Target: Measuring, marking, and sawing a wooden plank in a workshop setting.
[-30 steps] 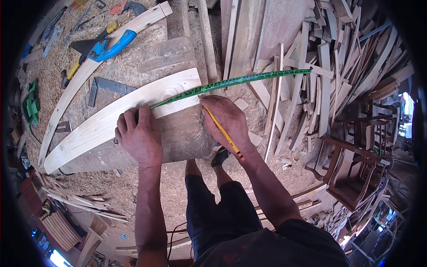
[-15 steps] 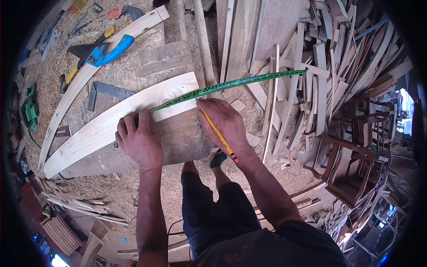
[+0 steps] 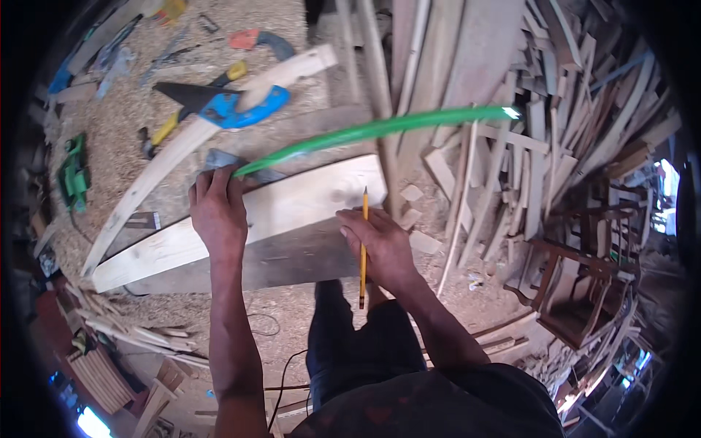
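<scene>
My left hand (image 3: pixel 219 215) is closed on one end of a green tape measure blade (image 3: pixel 350 133). The blade arcs up and right over the far edge of a pale curved board (image 3: pixel 307 197), its other end reaching the wood pile. My right hand (image 3: pixel 391 252) holds a yellow pencil (image 3: pixel 364 281) between its fingers, point away from me, at the board's near edge by its wide right end. The board rests on a darker wooden work surface (image 3: pixel 307 255). A metal square (image 3: pixel 223 159) lies partly hidden behind my left hand.
Beyond the board lies a second curved strip (image 3: pixel 153 171), crossed by a blue-handled saw (image 3: pixel 248 108). A hammer (image 3: pixel 270 42) and a green power tool (image 3: pixel 73 175) lie farther off. Scrap wood (image 3: pixel 526 157) and dark wooden chair frames (image 3: pixel 584 285) stand at right.
The tape blade has lifted off the board and swung away from me, its far end still up right. My right hand has drawn back from the blade, turning the pencil nearly straight.
</scene>
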Tool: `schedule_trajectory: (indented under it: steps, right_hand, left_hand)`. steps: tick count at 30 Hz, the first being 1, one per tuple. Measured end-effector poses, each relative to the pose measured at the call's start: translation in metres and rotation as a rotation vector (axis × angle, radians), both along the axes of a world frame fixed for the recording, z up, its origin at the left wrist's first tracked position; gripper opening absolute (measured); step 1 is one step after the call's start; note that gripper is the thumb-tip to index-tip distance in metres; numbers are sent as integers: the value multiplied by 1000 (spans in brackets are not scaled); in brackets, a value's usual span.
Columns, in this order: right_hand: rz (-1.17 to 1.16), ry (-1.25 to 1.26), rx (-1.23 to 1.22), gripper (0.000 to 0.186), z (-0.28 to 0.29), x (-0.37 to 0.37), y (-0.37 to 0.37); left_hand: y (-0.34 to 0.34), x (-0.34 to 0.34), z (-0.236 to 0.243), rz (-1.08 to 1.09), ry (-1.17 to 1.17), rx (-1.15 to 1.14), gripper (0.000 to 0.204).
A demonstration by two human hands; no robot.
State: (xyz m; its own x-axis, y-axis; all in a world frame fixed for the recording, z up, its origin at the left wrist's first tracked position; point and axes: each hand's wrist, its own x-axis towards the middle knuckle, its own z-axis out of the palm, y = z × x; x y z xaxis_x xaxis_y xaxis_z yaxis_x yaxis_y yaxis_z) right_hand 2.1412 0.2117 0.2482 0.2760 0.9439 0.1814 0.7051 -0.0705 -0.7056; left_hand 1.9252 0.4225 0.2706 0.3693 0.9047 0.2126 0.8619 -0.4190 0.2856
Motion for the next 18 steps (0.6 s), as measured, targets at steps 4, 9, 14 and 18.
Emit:
schedule_trajectory:
  steps: [4, 9, 14, 18]
  right_hand:
    - [55, -22, 63, 29, 10, -56, 78]
    - [13, -201, 80, 30, -10, -107, 164]
    - [-30, -226, -40, 33, -22, -124, 204]
    - [-142, -238, 142, 38, -32, -82, 175]
  left_hand:
    - [80, -70, 27, 31, 51, 36, 27]
    - [168, -122, 42, 122, 98, 97, 35]
    - [232, -163, 8, 220, 64, 217, 47]
    - [197, -135, -25, 184, 175, 484, 52]
